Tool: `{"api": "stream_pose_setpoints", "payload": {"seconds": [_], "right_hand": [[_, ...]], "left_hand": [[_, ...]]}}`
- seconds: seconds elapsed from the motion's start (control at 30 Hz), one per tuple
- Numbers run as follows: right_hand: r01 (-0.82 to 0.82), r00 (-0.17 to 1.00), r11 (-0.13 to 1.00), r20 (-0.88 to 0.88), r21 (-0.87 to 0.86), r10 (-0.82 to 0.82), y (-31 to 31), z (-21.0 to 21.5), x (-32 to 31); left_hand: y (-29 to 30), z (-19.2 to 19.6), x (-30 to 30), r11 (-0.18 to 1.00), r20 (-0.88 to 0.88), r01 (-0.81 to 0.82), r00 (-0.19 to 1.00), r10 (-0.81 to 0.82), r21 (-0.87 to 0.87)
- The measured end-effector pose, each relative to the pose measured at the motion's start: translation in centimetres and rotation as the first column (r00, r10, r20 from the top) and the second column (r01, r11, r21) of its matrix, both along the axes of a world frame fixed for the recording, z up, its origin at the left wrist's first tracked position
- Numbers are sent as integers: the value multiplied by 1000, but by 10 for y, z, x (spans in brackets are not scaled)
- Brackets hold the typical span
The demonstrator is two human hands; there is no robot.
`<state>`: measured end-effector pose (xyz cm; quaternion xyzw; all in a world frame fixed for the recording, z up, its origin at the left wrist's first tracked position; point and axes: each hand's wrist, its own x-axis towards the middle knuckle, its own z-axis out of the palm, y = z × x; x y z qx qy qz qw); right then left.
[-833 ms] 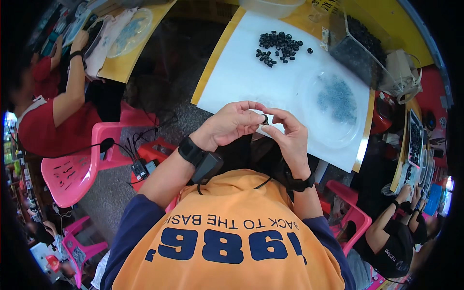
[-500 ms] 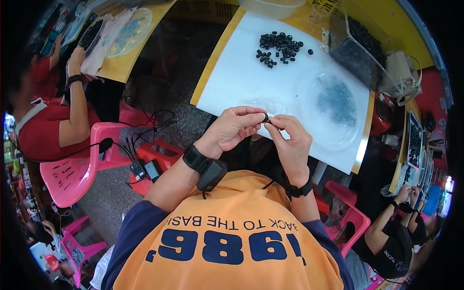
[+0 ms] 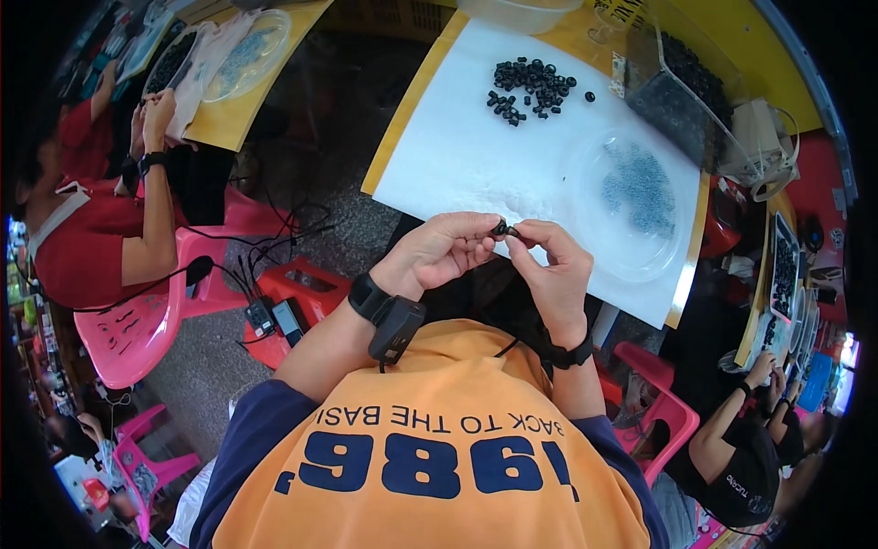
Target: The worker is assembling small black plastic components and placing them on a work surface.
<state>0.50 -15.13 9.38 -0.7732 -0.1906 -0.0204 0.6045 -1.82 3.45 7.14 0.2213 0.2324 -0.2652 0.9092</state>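
Observation:
My left hand (image 3: 445,252) pinches a small black part (image 3: 499,229) between thumb and fingertips, just off the table's near edge. Fingertip to fingertip with it, my right hand (image 3: 554,267) grips a small dark piece (image 3: 513,232) that meets the black part. Whether the two are joined I cannot tell. Beyond the hands, a loose pile of small black parts (image 3: 540,84) lies on the white sheet (image 3: 430,137). To the right on the sheet is a clear round tray (image 3: 585,240) with many small bluish transparent pieces (image 3: 637,192).
A clear bin (image 3: 658,119) full of black parts stands at the far right, beside a beige bag (image 3: 757,137). At left are a pink chair (image 3: 137,329), a red stool (image 3: 306,293) with cables and devices, and a person in red (image 3: 110,242). Other people work at right.
Both hands have dropped slightly toward me, and the small pieces between them now show more apart. The person at left has lifted a hand from the tray beside them.

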Motion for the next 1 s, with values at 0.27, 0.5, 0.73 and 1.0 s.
{"api": "stream_pose_setpoints", "payload": {"seconds": [0.27, 0.5, 0.73, 1.0], "right_hand": [[2, 994, 1000, -107, -3, -2, -3, 4, -1], [4, 998, 997, -66, -75, -9, 0, 6, -2], [13, 998, 998, -66, -60, -17, 3, 5, -2], [-155, 896, 973, -391, 170, 211, -10, -14, 12]], "left_hand": [[0, -2, 1, 999, 27, -33, 999, 32, 29], [0, 1, 2, 986, 63, -36, 998, 26, 164], [1, 1, 3, 978, 115, -38, 993, 14, 205], [5, -2, 6, 982, 175, 93, 977, -121, 165]]}}
